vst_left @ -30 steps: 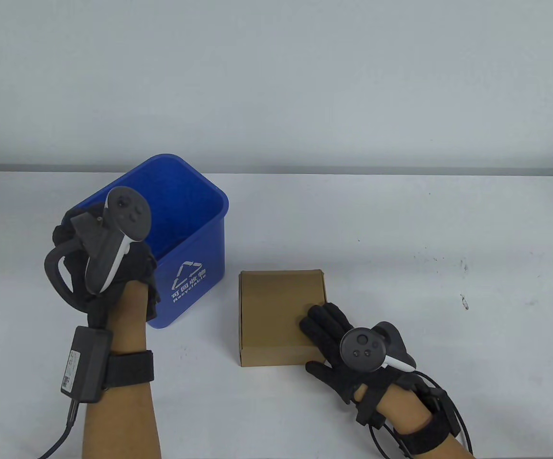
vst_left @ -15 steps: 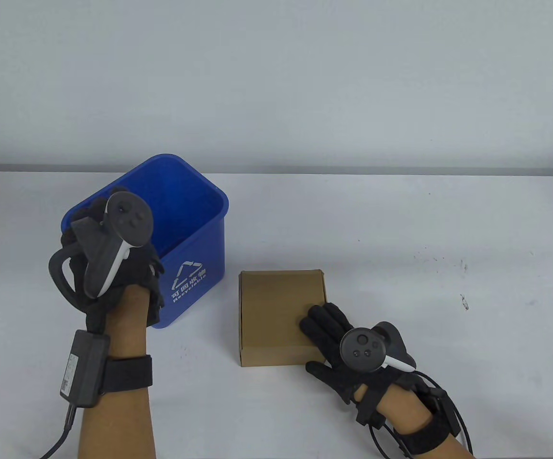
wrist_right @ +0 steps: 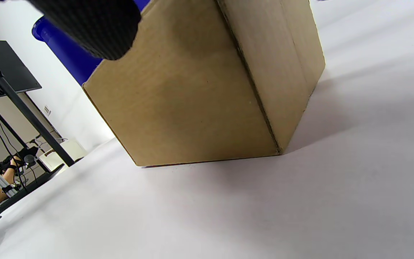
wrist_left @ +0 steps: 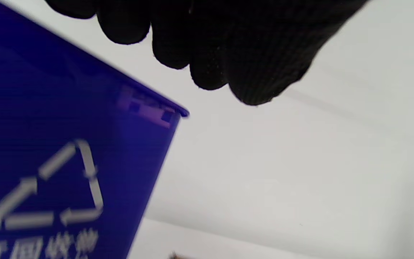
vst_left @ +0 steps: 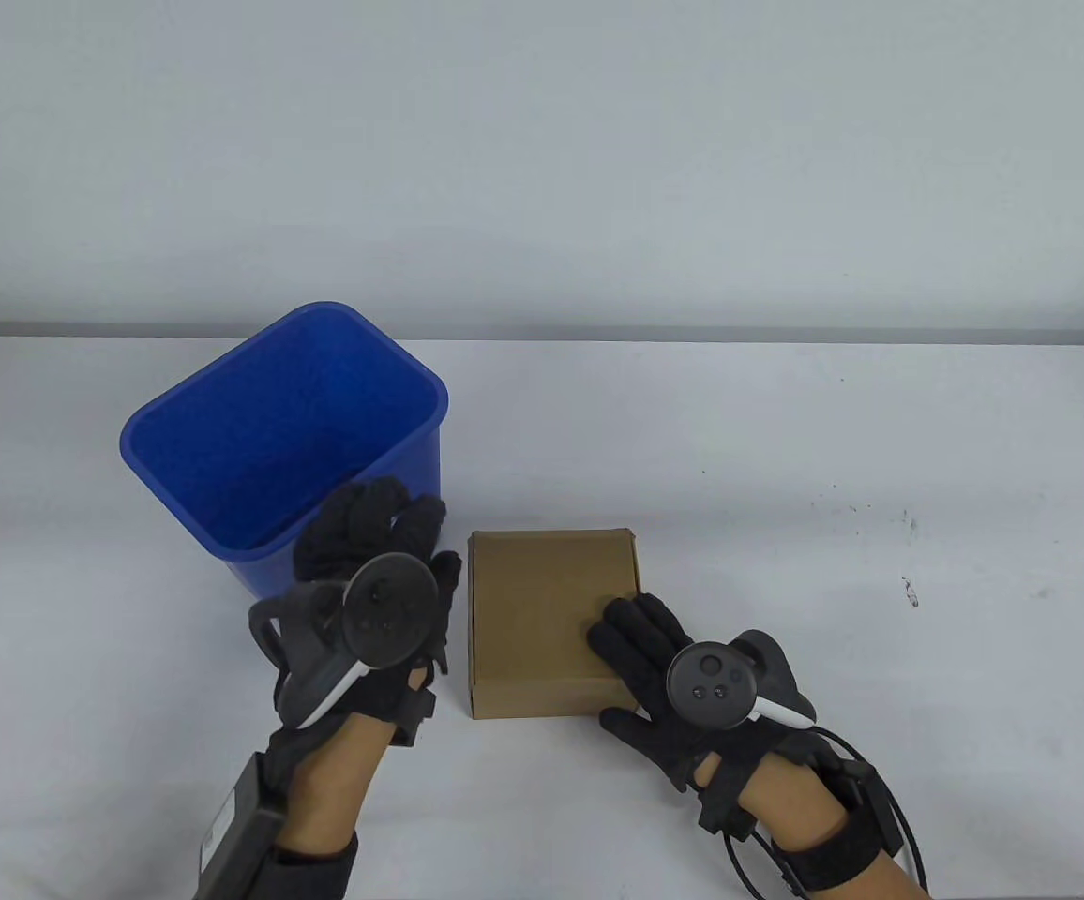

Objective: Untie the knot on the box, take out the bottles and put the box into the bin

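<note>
Your right hand lies flat on the near right corner of the box, fingers straight and spread across the lid, the grip relaxed and holding nothing. The box sits closed on the bench, its four edges square to you; in the right wrist view its near bottom edge rests flush on the surface. No cord or knot shows on it from here.

Your left hand hovers between box and bin, just beside the box's left edge and in front of the bin's near wall. Its fingers hang loosely curled with nothing in them; the grip is slack.

The blue bin stands upright behind and to the left of the box, its mouth facing up, near corner close to the box's far left corner but apart from it. You have broad bare bench right of the box and beyond it; the left side is tight.
</note>
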`<action>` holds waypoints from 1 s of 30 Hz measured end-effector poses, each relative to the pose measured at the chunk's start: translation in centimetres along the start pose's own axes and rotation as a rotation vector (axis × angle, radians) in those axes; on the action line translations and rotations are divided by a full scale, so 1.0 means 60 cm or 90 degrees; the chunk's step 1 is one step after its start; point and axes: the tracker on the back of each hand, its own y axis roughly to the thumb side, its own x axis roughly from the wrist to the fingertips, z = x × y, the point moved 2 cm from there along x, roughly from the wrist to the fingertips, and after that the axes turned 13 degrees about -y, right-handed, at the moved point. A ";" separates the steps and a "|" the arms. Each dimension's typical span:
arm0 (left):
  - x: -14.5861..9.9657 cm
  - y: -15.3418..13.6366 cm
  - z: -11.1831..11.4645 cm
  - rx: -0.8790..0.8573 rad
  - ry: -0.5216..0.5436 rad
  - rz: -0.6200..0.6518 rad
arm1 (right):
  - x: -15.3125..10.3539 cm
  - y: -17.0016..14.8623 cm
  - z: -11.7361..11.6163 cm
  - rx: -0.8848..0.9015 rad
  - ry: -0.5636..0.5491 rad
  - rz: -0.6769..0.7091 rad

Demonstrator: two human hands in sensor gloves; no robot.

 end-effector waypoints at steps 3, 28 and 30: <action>-0.005 -0.012 0.055 -0.029 -0.053 0.016 | 0.000 0.000 0.000 0.000 0.000 0.000; -0.010 -0.139 0.197 -0.254 -0.140 0.004 | -0.003 -0.016 0.039 -0.020 -0.071 0.023; -0.008 -0.149 0.200 -0.262 -0.141 -0.005 | -0.004 -0.020 0.045 -0.025 -0.085 0.017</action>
